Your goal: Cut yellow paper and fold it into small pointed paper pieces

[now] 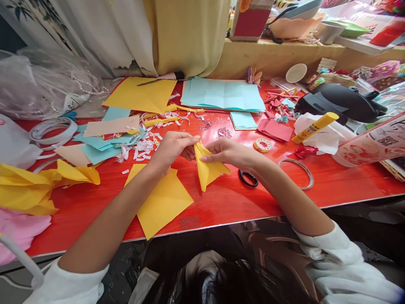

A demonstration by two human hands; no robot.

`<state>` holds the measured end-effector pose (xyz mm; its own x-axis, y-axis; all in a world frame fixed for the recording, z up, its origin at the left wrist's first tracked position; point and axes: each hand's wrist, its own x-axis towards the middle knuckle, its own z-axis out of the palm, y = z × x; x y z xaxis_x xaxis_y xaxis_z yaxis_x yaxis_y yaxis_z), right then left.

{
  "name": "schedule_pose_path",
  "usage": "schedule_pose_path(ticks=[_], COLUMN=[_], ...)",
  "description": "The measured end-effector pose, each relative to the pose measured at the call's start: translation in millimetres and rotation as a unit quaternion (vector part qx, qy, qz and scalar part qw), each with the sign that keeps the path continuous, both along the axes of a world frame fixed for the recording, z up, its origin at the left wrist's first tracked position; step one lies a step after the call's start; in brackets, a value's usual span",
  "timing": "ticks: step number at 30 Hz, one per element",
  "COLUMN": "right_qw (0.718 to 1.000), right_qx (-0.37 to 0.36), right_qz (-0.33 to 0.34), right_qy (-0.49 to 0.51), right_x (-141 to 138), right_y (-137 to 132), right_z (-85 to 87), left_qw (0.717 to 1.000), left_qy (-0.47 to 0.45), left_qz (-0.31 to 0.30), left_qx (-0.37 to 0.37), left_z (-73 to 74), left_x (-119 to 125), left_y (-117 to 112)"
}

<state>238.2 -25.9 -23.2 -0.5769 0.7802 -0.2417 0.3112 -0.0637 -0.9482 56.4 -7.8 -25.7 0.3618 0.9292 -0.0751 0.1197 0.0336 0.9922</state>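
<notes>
A folded yellow paper piece (209, 169) is held above the red table (348, 181), its point hanging down. My left hand (172, 147) pinches its upper tip from the left. My right hand (229, 153) grips it from the right, thumb pressed on the paper's face. Under my left forearm a flat yellow sheet (161, 202) lies on the table near the front edge.
Black scissors (248, 178) lie under my right wrist. A tape roll (262, 145), a wire ring (300, 171), a glue stick (314, 127), red paper pieces (275, 128), teal sheets (223, 95), white scraps (142, 147) and crumpled yellow tissue (31, 190) crowd the table.
</notes>
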Motion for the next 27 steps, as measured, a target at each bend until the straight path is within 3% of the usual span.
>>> schedule_pose_path(ticks=[5,11,17,23,27], right_qw=[1.000,1.000,1.000,1.000,0.999], right_qx=[-0.002,-0.014,0.003,0.002,-0.024], right_qz=[-0.017,0.022,-0.007,-0.002,-0.018], right_qy=[0.006,0.015,0.012,-0.006,0.016], right_x=[0.4,1.3,-0.5,-0.9,-0.8], right_y=[-0.9,-0.4,-0.8,-2.2,-2.3], right_z=[-1.0,-0.8,0.4,2.0,2.2], left_qw=[0.998,0.993,0.996,0.999,0.997], left_qy=[0.048,0.072,0.036,-0.007,0.063], left_qz=[-0.031,-0.029,-0.013,0.037,0.018], left_qx=[0.036,0.094,0.076,-0.011,0.043], left_z=[-0.6,1.7,1.9,3.4,6.5], left_x=[-1.7,-3.4,-2.2,-3.5,-5.7], left_y=[2.9,3.6,1.4,3.6,6.4])
